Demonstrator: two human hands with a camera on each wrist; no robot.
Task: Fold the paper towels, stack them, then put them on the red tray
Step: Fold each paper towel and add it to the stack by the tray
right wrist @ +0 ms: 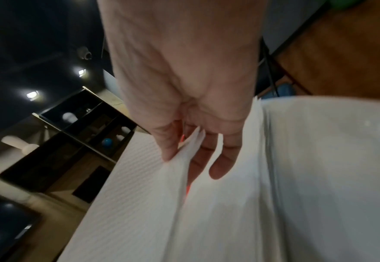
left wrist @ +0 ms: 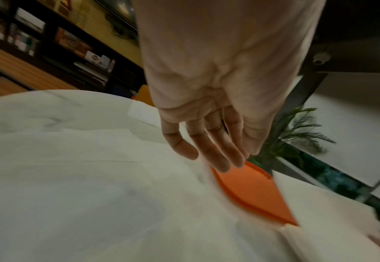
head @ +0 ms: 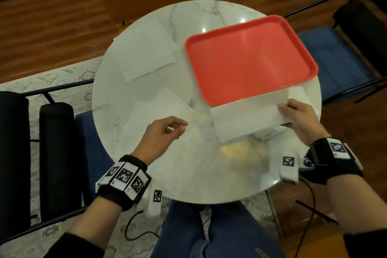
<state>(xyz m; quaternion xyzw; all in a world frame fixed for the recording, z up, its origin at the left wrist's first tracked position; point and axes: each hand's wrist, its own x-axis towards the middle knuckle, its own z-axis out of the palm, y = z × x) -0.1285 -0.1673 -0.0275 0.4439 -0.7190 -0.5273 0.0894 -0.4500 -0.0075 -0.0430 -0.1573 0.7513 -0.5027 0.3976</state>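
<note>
A red tray [head: 251, 58] lies bare on the right half of the round marble table [head: 209, 16]. My right hand [head: 293, 115] pinches the right end of a long folded paper towel [head: 247, 117], thumb on top, and holds it just in front of the tray. A small folded stack [head: 266, 134] peeks out from under it. Unfolded towels lie flat at the far left [head: 146, 52] and the near left [head: 159, 109]. My left hand [head: 178, 130] hovers over the near sheet, fingers relaxed and holding nothing. The wrist views show the left hand [left wrist: 216, 156] near the tray [left wrist: 251, 191] and the right hand [right wrist: 184, 159] gripping the towel [right wrist: 139, 195].
A blue-seated chair [head: 330, 58] stands behind the table on the right. A black padded chair [head: 56, 153] with a blue seat stands on the left. My knees are under the table's near edge [head: 209, 201]. Cables hang from both wrist bands.
</note>
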